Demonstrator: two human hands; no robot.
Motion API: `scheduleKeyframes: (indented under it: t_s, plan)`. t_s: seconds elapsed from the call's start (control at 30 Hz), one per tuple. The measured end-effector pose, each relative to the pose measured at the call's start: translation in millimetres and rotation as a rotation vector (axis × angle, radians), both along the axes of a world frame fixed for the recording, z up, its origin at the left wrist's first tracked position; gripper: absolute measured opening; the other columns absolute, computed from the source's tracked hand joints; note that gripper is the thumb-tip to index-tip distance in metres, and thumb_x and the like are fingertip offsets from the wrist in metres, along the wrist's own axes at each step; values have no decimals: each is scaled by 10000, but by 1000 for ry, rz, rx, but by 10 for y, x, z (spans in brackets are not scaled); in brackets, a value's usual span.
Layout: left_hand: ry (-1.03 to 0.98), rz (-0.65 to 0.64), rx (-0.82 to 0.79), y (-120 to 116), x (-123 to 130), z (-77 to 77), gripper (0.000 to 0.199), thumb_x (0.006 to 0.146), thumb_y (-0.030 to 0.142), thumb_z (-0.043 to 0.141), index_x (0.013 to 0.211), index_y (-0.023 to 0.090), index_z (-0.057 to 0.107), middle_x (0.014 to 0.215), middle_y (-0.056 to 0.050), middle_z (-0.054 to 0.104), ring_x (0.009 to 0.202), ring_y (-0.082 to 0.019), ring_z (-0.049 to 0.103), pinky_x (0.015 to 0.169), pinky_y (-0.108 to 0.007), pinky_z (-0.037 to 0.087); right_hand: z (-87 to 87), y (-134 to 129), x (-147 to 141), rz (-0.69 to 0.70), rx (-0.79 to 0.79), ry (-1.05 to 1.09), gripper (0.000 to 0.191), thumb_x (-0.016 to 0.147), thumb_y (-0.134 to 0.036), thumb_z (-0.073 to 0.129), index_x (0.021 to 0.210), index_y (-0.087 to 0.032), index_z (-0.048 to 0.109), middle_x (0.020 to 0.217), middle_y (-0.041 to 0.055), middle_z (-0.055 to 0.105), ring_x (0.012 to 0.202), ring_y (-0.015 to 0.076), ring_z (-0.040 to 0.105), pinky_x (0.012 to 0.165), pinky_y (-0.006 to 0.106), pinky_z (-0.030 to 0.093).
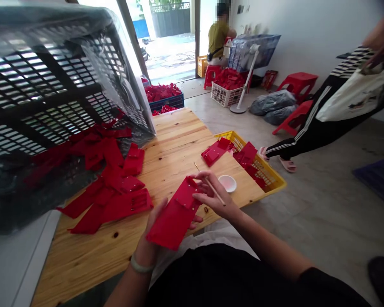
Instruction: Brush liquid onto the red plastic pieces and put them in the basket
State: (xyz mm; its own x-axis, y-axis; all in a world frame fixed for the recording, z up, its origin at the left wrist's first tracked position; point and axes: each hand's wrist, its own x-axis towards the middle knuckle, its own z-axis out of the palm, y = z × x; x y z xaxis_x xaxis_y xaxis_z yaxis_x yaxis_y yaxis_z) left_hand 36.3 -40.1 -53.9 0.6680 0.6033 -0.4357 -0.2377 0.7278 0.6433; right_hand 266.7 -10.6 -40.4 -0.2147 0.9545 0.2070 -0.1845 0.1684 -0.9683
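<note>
The left hand has its grip closed around a flat, oblong red piece with small pale dots, tilted above the near edge of the pale wooden worktop, seemingly so the dotted flap faces the person. The right hand, its grip narrow, holds a thin wooden stick; its fingertips seem to touch the flap, though I can't be sure. The small round white bowl sits just right, handily close.

Daylight through the doorway, upper centre, glares white; wide-angle distortion stretches the person at right (softly blurred).
</note>
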Motion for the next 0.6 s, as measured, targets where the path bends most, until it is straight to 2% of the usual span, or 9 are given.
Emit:
scheduleKeyframes:
  t_s: [0.07,0.13,0.23,0.33,0.47,0.6]
  plan:
    - [-109,54,-25,-50,37,26,914,850,834,626,1376,92,714,1387,-248,738,1176,-389,767,1031,-451,592,30,-43,145,-72,37,-80,387,994,-548,745,1270,-304,627,1421,80,715,1157,234,746,1011,407,624]
    - [-201,148,-68,-103,69,73,762,951,723,606,1371,100,732,1456,-220,711,1176,-339,772,1041,-404,596,32,-81,398,-207,52,-158,380,1081,-573,599,1328,-287,647,1326,86,745,1116,225,739,1028,410,597]
    - [-257,209,-158,-174,121,159,656,1080,590,478,1356,56,744,1371,-219,759,1053,-294,807,950,-372,639,-37,-108,840,-380,40,-286,455,1105,-620,513,1282,-246,703,986,56,748,864,207,705,862,372,595]
    - [-163,340,-195,-242,216,238,709,1131,569,354,1321,18,756,1210,-235,811,920,-273,820,842,-349,663,-169,-97,1140,-456,24,-417,504,1050,-684,569,1090,-218,757,855,44,694,735,194,648,719,334,555]
    - [70,550,-173,-310,385,355,661,1148,527,336,1319,50,762,1158,-225,828,894,-284,824,683,-329,661,-357,-54,1239,-483,-5,-552,471,1024,-679,577,953,-225,682,739,21,672,623,192,645,615,319,519]
    - [119,589,-202,-316,482,495,632,1148,520,365,1260,72,796,1089,-210,843,875,-280,828,667,-313,655,-458,-9,1229,-504,11,-659,420,1005,-638,573,921,-233,646,759,44,698,653,217,664,635,336,498]
